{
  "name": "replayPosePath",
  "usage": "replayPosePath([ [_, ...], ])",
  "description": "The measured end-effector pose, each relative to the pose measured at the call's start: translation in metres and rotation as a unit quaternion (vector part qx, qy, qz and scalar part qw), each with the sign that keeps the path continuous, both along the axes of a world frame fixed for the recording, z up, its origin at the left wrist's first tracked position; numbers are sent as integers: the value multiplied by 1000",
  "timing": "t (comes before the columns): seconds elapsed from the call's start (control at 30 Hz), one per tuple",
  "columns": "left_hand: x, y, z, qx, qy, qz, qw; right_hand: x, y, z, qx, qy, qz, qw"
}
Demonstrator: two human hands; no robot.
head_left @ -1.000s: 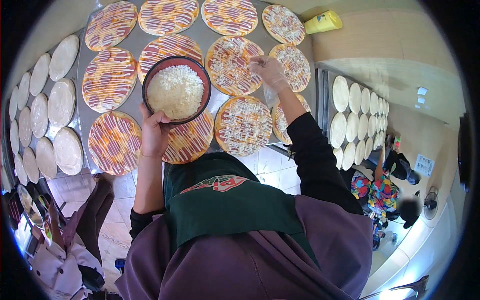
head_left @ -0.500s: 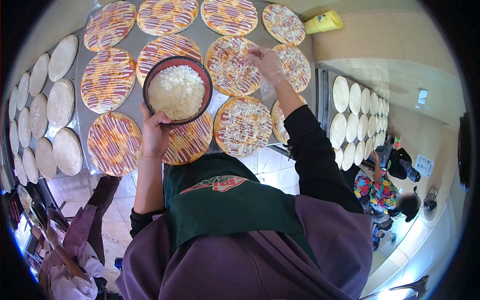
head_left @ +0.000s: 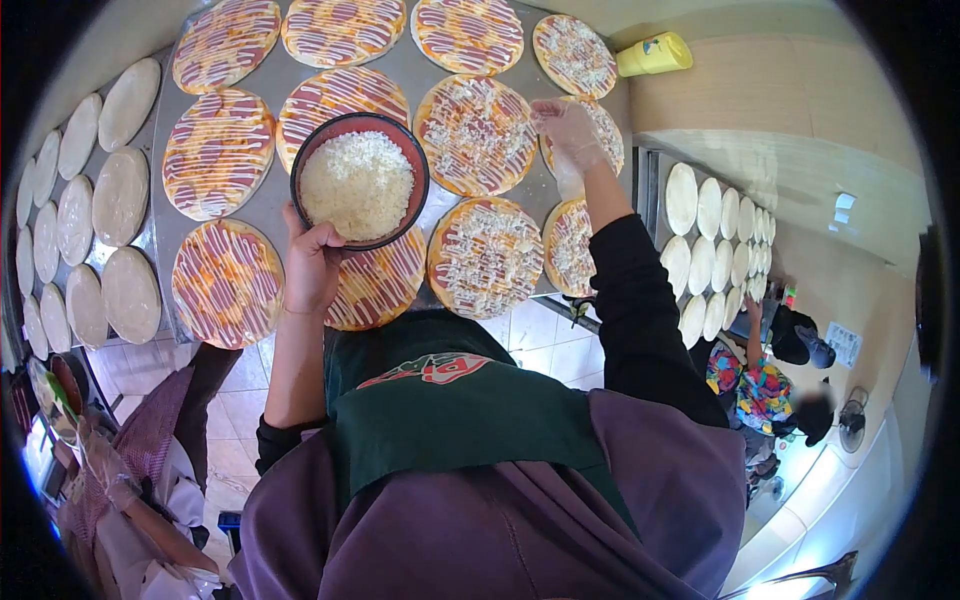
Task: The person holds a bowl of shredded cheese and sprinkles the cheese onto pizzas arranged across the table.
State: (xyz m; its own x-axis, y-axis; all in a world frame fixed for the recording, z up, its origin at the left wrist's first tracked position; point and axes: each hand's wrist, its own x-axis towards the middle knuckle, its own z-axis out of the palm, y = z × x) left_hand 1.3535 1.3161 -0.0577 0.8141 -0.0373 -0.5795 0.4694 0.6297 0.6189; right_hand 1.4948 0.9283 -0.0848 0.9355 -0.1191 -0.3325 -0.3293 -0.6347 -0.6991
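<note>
Left hand [head_left: 315,260] holds one bowl [head_left: 352,124] near twelve topped pizzas [head_left: 475,135].

A smooth pale beige wall [head_left: 780,90] is running along the right side, and small bright white patches of light [head_left: 844,203] are shining farther out. A white rectangular sheet [head_left: 844,344] is hanging near a dark round fan [head_left: 852,420], with a pale glow [head_left: 790,588] lighting the lower right. Glossy pale floor tiles [head_left: 238,415] are gleaming beneath a flat grey metal table [head_left: 268,75]
</note>
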Motion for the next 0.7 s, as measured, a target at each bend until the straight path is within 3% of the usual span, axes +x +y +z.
replayPosePath([
  [0.07,0,-1,0,8,4,-15,1000,9,10,6,-121,-5,29,992],
  [0.17,1,-7,4,-12,-5,-2,1000,23,21,10,-191,-32,86,977],
  [0.4,1,-9,-9,20,-10,-52,998,37,25,2,-183,-53,92,977],
  [0.47,5,-18,-4,21,-4,-42,999,44,5,-27,-23,-88,120,989],
  [0.6,18,-37,-3,9,-3,-29,1000,27,19,-1,-54,-49,84,994],
  [0.7,32,-49,-3,29,4,-69,997,18,24,7,-122,-137,107,977],
])
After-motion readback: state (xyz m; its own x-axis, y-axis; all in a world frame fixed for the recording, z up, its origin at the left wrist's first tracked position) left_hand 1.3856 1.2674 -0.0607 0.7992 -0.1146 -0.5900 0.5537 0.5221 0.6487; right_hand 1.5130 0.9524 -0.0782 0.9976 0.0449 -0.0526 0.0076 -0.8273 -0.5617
